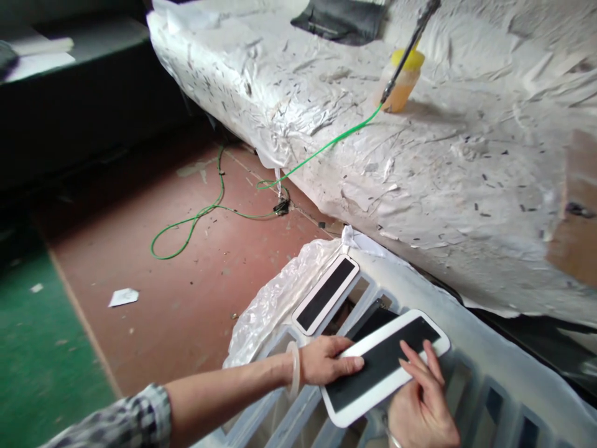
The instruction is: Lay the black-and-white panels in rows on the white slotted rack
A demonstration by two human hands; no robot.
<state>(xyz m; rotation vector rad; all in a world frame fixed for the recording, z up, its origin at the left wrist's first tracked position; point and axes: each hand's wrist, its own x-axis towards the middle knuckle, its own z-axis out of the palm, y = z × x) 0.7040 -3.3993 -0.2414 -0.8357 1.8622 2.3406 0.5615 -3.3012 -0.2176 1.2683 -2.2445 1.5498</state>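
A flat white panel with a black centre (383,366) lies tilted on top of a white plastic crate (471,354) at the bottom of the head view. My left hand (326,361) grips its left edge, thumb on top. My right hand (422,398) holds it from the near side, fingers spread over the black face. A second, similar white-framed black panel (326,294) rests on the crate just beyond, touched by neither hand. A pale bangle sits on my left wrist, and a checked sleeve covers the forearm.
A table draped in wrinkled, speckled white plastic (420,162) fills the upper right, with a yellow-capped bottle (401,81) and a dark tool trailing a green hose (209,211) onto the red floor. A clear plastic bag (275,298) hangs off the crate. Green flooring lies at left.
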